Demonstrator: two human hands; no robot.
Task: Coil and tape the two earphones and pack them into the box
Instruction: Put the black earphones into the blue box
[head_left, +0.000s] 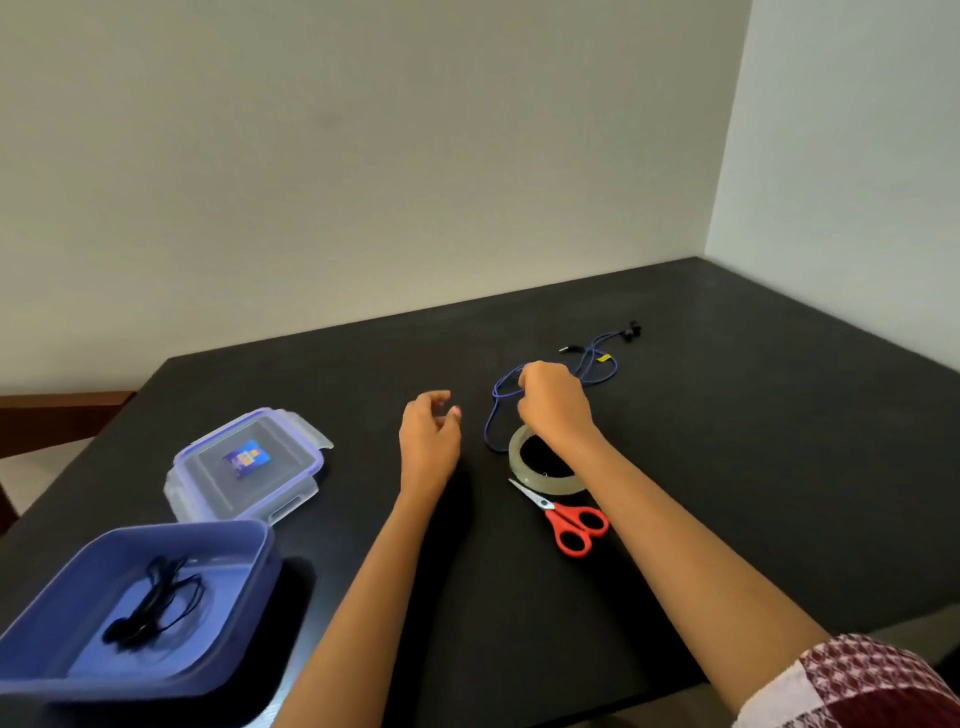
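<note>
Mid-table (727, 467), the right hand (553, 402) curls round the blue earphone (492, 410) cable, just past the tape roll (522, 462) and scissors (571, 522). Left hand (431, 431) loosely spread, holding nothing. Black earphone (150, 597) lies in the open box (228, 535), near left, lid (244, 462) behind it.

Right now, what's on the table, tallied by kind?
Earphones: 2 (black earphones in the box, blue earphones outside it)
Box: 1
Lid: 1
Tape roll: 1
Scissors: 1
Total: 6
</note>
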